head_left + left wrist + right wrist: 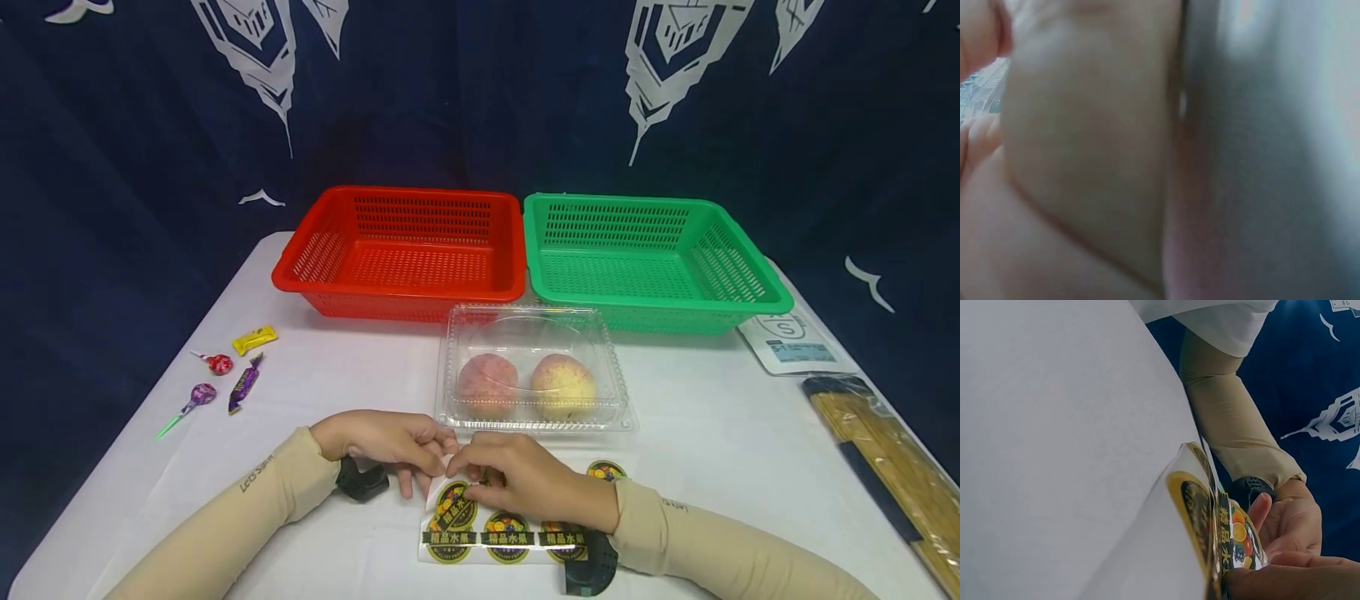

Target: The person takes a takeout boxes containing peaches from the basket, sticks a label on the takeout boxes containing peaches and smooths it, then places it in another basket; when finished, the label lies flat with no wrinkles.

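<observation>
White sticker sheet (507,537) lies at the middle of the near edge of the table (360,554). Right hand (517,471) pinches its lifted far-left corner; left hand (390,442) has fingers at this corner, but whether they grip, I cannot tell. Clear box (536,427) with two fruits (564,387) stands just behind, candies (243,385) near the left edge.

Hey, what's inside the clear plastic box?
The clear plastic box holds a pink, peach-like fruit and, to its right, a yellowish, pink-speckled one. Their undersides, facing down, can't be seen.
</observation>
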Available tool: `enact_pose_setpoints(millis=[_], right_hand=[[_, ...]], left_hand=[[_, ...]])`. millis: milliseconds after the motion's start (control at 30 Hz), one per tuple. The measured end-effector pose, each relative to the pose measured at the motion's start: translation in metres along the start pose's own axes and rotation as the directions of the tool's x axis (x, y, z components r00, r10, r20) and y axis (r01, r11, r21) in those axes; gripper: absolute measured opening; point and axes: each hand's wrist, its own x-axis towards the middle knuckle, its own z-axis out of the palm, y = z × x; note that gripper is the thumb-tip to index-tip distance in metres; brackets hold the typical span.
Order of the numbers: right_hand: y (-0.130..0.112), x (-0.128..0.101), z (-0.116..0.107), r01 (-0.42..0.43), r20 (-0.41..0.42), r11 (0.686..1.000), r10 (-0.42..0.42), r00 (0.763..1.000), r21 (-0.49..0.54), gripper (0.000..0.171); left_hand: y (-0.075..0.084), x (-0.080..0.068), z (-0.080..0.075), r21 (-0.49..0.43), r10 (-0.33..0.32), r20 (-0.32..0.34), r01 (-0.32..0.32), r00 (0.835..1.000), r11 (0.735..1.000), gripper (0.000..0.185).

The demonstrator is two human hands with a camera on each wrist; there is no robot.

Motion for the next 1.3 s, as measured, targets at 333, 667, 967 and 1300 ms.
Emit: enact_pose_setpoints(millis=[333,667,967,1300], right_hand=[[0.0017,0.0006,-0.0003,0.052,0.022,0.999,-0.052,0.998,-0.011,0.033],[0.0011,0.0039,0.0012,0.090,0.018,0.996,-0.090,0.996,-0.001,0.031],[-0.0008,0.0056,0.0011,0.003,0.041,0.999,-0.005,0.999,0.048,0.011],[-0.0063,0.0048,-0.0062,-0.048,0.106,0.998,0.042,0.994,0.051,0.016]], left_hand=[[-0.0036,0.0037,0.0022,-0.005,-0.026,-0.020,0.026,0.999,1.000,0.009],[-0.0031,0.0044,0.0035,-0.050,-0.031,-0.026,0.030,0.999,0.998,0.010],[-0.0027,0.0030,0.0034,-0.043,-0.039,-0.026,0.038,0.999,0.998,0.010],[-0.0042,0.0000,-0.0013,0.021,-0.041,-0.071,0.043,0.997,0.999,0.011]])
